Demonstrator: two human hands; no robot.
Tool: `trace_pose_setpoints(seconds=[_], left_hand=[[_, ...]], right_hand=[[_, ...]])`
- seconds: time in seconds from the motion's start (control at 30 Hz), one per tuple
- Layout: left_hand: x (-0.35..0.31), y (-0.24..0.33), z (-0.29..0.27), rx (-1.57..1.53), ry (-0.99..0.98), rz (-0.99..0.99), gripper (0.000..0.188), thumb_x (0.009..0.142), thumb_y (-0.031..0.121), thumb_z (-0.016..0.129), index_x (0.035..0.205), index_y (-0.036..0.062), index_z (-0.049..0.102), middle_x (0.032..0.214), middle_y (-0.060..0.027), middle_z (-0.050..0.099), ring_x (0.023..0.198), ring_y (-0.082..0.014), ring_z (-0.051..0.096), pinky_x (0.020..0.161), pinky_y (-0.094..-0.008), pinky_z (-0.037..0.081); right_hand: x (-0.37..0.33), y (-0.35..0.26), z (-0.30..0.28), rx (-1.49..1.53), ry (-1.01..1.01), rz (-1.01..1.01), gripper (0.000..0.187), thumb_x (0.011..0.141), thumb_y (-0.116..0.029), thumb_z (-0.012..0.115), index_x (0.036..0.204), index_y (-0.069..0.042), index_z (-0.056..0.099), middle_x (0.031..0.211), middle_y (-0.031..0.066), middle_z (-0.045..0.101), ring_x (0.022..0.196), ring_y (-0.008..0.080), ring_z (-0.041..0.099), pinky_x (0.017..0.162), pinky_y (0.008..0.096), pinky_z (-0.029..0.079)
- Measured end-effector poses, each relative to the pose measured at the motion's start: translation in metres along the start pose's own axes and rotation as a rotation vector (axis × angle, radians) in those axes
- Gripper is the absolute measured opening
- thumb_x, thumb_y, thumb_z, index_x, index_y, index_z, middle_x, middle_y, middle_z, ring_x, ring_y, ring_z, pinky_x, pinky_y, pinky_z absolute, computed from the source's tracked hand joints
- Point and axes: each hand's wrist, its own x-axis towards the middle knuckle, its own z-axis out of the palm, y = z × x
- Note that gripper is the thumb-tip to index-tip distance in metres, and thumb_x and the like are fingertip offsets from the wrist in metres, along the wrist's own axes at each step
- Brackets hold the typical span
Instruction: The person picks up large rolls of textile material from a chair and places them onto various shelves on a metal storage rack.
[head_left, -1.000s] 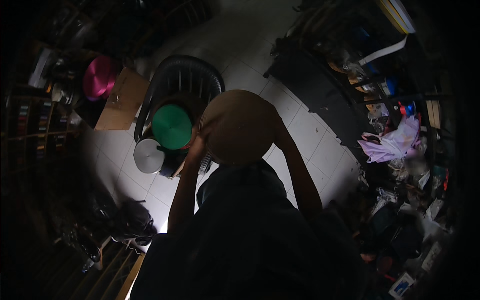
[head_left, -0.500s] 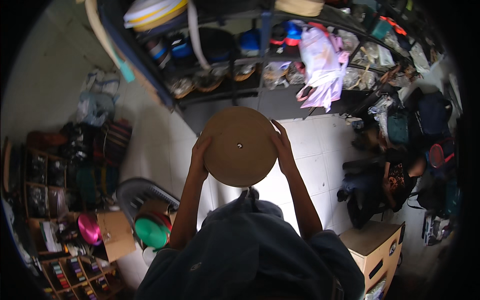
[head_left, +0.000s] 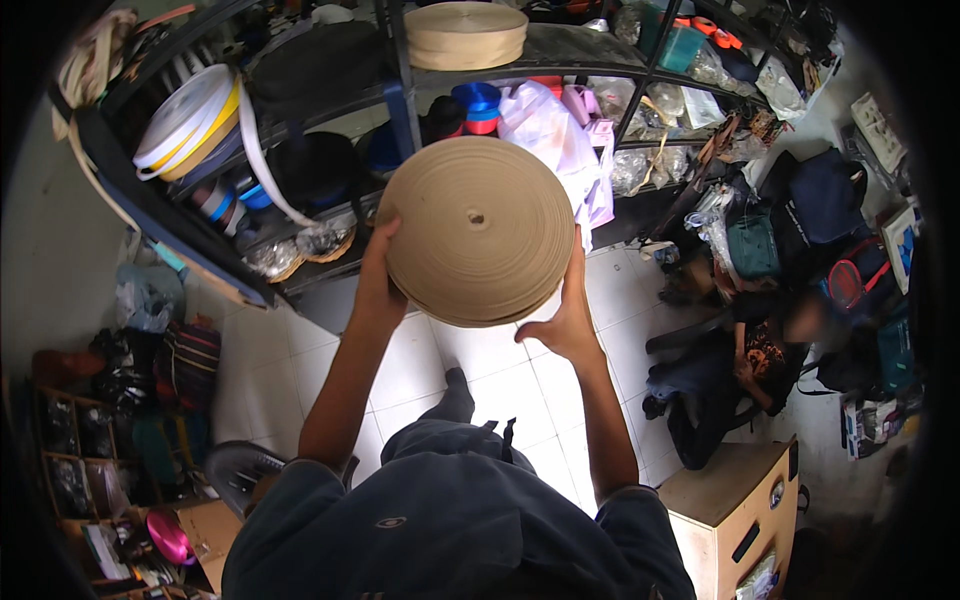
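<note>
A large flat roll of tan webbing (head_left: pixel 480 240), wound round a small centre hole, is held up in front of me between both hands. At its left rim my left hand (head_left: pixel 379 280) grips it, most of the fingers hidden behind or under the roll. My right hand (head_left: pixel 568 325) is pressed to the lower right edge, its thumb pointing inward beneath the rim. A similar beige roll of webbing (head_left: pixel 465 50) lies on the shelf beyond. White and yellow rolls (head_left: pixel 190 120) stand on the shelf at the left.
A dark metal shelf rack (head_left: pixel 590 60) spans the far side, with a pale plastic bag (head_left: pixel 545 120) hanging from it. A person (head_left: pixel 760 360) sits at the right near piled bags. A wooden cabinet (head_left: pixel 720 490) stands at the lower right, a black basket (head_left: pixel 240 475) at the lower left.
The roll has been raised and carried toward the shelf rack, and its face is now better lit. My view has shifted, bringing more of the rack into sight.
</note>
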Motion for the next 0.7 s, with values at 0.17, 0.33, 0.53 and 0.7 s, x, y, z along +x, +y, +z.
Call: trace_pose_setpoints(seconds=[0.17,0.33,0.53,0.7], left_hand=[[0.072,0.026,0.042,0.009,-0.057,0.066,0.052,0.089,0.034,0.055,0.129,0.0023,0.044,0.123,-0.0108,0.055,0.113,-0.0208,0.054,0.096,-0.0328,0.043],[0.137,0.054,0.082,0.110,-0.153,0.213,0.055,0.087,0.033,0.057,0.130,0.0006,0.045,0.121,-0.0085,0.056,0.115,-0.0187,0.053,0.098,-0.0325,0.040],[0.211,0.096,0.131,0.275,-0.250,0.218,0.058,0.085,0.033,0.059,0.132,0.0030,0.043,0.122,-0.0086,0.054,0.115,-0.0201,0.054,0.099,-0.0388,0.042],[0.252,0.117,0.157,0.376,-0.155,0.309,0.040,0.084,0.037,0.055,0.111,0.0081,0.052,0.096,-0.0017,0.058,0.086,-0.0143,0.056,0.068,-0.0327,0.044]], right_hand=[[0.077,0.015,-0.018,-0.069,0.156,-0.145,0.149,0.036,-0.038,0.092,0.148,-0.002,0.001,0.151,0.0195,0.019,0.140,0.0323,0.020,0.113,0.0419,0.019],[0.163,0.042,-0.037,0.009,0.217,-0.300,0.143,0.042,-0.054,0.086,0.148,0.000,0.007,0.147,0.0176,0.028,0.136,0.0290,0.030,0.112,0.0404,0.023],[0.263,0.069,-0.069,0.192,0.193,-0.381,0.131,0.050,-0.038,0.090,0.146,0.003,0.012,0.146,0.0207,0.031,0.136,0.0303,0.031,0.112,0.0380,0.024],[0.347,0.082,-0.077,0.267,0.179,-0.434,0.118,0.058,-0.027,0.089,0.145,0.005,0.016,0.142,0.0227,0.037,0.130,0.0286,0.040,0.107,0.0353,0.031]])
